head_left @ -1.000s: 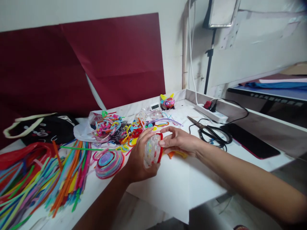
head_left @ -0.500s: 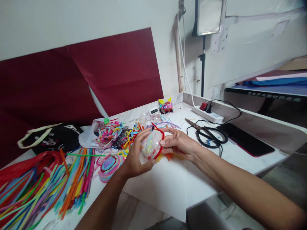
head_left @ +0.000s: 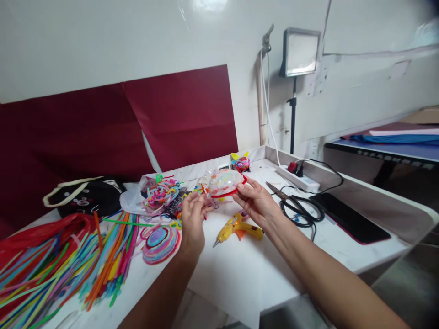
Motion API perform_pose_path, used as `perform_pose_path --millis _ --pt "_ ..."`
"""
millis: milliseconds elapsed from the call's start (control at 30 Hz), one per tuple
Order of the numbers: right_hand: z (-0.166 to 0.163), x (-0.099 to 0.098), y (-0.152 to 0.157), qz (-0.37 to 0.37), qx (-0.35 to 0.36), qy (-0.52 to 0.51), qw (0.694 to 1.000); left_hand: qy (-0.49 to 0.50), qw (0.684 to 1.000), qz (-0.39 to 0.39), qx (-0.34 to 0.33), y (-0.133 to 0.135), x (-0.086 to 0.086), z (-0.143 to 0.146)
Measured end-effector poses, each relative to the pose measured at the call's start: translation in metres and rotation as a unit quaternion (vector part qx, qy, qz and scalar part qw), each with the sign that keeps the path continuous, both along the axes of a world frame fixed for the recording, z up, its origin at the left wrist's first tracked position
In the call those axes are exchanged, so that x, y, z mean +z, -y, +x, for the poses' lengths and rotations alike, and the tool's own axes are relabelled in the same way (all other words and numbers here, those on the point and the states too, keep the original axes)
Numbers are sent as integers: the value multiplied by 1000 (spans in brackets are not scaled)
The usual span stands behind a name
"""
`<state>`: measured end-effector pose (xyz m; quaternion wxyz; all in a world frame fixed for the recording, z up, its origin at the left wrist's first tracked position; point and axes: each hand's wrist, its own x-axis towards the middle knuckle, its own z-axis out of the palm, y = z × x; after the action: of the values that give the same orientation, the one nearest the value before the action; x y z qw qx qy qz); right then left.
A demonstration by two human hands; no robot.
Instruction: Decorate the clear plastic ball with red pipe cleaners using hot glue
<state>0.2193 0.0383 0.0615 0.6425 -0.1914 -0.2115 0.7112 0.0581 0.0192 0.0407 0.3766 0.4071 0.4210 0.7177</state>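
Right hand point(head_left: 256, 203) pinching translucent dome point(head_left: 223, 182), red rim point(head_left: 226, 193)

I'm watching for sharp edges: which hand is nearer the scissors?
Right. The right hand, holding the red-rimmed clear dome, is just left of the scissors; the left hand is farther left, past the yellow glue gun.

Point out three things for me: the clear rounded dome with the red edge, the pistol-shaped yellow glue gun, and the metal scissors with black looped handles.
Clear red-edged dome point(head_left: 224, 182): head view, on its curved wall.
Yellow glue gun point(head_left: 229, 229): head view, on its body.
Black-handled metal scissors point(head_left: 286, 195): head view, near the pivot.
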Motion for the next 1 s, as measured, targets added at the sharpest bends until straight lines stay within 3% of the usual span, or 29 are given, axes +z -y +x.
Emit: perform_pose_path --millis 133,300,433,600,1000 --pt "-7 1 1 6 -20 -31 999 67 991 -48 -107 15 2 25" --pt "-17 -3 7 14 -21 -49 998 134 974 -6 -185 21 7 52" --pt "-25 -7 13 26 -33 -52 998 196 961 14 -194 17 10 62" --pt "-30 -10 15 37 -51 -30 998 231 959 24 -161 13 11 62" --pt "-35 -12 13 82 -68 11 994 205 965 18 -163 8 12 44"
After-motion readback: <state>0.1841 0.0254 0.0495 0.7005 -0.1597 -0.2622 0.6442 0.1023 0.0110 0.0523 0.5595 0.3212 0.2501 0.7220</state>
